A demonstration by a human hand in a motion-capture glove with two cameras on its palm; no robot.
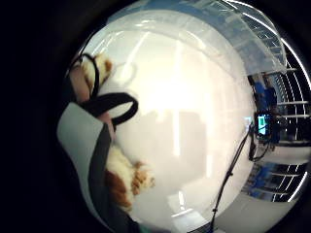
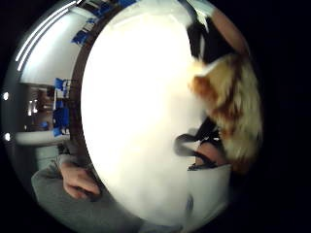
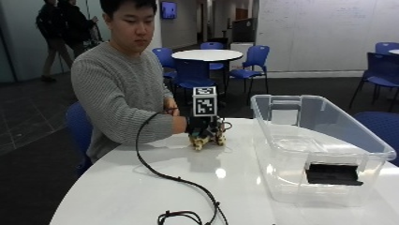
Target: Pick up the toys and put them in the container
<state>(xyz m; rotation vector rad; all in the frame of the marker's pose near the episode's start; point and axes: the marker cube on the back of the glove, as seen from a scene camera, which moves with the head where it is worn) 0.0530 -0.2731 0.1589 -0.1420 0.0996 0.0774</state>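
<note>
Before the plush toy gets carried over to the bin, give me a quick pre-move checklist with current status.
1. Gloved right hand grips the orange and white plush toy: ok, fingers curl round it in both palm views.
2. Toy lifted off the round white table: cannot tell; it sits at the surface.
3. Clear plastic container open on top: ok, no lid.
4. Path between toy and container: ok, bare tabletop.
5. Black cable away from the path: ok, it trails toward the table's near edge.
6. Other toys left: cannot tell.

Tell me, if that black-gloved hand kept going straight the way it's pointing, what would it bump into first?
Probably the clear plastic container. The gloved right hand, gripping a brown-and-white plush toy, points along the white table towards it; depth is uncertain.
</note>
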